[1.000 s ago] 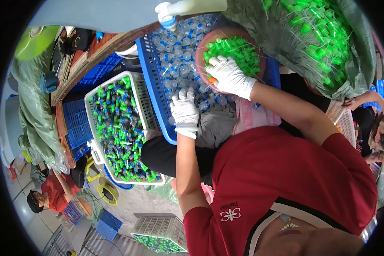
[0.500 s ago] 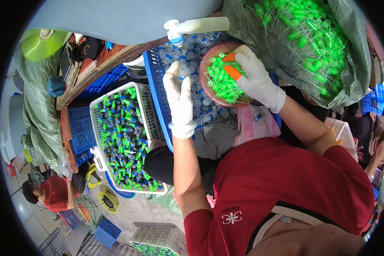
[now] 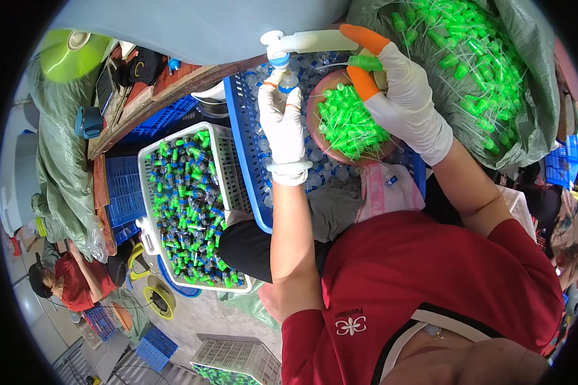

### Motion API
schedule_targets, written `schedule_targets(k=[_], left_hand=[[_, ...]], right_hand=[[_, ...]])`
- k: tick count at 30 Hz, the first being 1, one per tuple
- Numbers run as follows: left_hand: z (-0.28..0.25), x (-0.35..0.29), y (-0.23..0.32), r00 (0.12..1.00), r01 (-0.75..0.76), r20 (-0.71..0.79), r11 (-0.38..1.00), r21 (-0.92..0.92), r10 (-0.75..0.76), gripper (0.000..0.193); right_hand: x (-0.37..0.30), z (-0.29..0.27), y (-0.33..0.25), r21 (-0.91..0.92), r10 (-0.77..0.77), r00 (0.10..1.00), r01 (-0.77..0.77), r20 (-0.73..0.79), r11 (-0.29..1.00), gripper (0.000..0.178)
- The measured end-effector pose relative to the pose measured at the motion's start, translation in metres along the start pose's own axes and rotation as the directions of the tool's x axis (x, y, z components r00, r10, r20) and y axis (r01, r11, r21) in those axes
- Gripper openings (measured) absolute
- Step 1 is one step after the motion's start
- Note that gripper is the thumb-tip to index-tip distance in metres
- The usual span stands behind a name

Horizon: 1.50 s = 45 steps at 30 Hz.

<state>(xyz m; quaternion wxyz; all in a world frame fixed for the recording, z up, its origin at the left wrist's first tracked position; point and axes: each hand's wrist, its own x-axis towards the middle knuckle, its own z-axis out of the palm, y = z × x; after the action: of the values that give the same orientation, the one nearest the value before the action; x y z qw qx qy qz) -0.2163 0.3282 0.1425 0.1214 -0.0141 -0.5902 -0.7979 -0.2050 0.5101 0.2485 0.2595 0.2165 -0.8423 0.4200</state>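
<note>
Small clear bottle (image 3: 288,81) seen in head view, over blue basket (image 3: 243,151), just under white tap (image 3: 275,40); contact with tap cannot be told. Bottle gripped by gloved left hand (image 3: 282,125), finger and thumb closed on its sides. Green cap (image 3: 365,62) with thin stem held in gloved right hand (image 3: 408,99), fingers half curled, orange fingertips (image 3: 363,83) spread; upper one placed by tap handle (image 3: 321,42). More caps (image 3: 353,122) piled in pink bowl (image 3: 312,122), right of bottle. White crate (image 3: 230,160) at left filled with green-capped bottles (image 3: 186,205).
</note>
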Motion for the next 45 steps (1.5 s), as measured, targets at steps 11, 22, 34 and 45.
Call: schedule_targets(k=[11, 22, 34, 45], left_hand=[[0.0, 0.005, -0.009, 0.999, -0.004, -0.045, 1.0, 0.023, 0.005, 0.044], [0.0, 0.002, -0.005, 0.999, 0.033, -0.027, 0.999, -0.028, -0.034, 0.042], [-0.008, -0.006, -0.012, 0.999, 0.029, -0.018, 0.999, 0.012, -0.029, 0.045], [-0.006, -0.066, 0.004, 0.898, 0.367, 0.307, 0.921, -0.129, -0.315, 0.042]], right_hand=[[0.0, 0.002, 0.008, -0.157, -0.039, 0.997, 0.048, 0.062, 0.986, 0.035], [0.001, 0.004, 0.01, -0.149, -0.065, 0.996, 0.073, 0.054, 0.986, 0.035], [-0.006, 0.002, -0.002, 0.006, -0.1, 0.993, 0.101, -0.063, 0.995, 0.036], [-0.045, 0.025, 0.021, -0.087, -0.086, 0.926, 0.127, 0.367, 0.988, 0.026]])
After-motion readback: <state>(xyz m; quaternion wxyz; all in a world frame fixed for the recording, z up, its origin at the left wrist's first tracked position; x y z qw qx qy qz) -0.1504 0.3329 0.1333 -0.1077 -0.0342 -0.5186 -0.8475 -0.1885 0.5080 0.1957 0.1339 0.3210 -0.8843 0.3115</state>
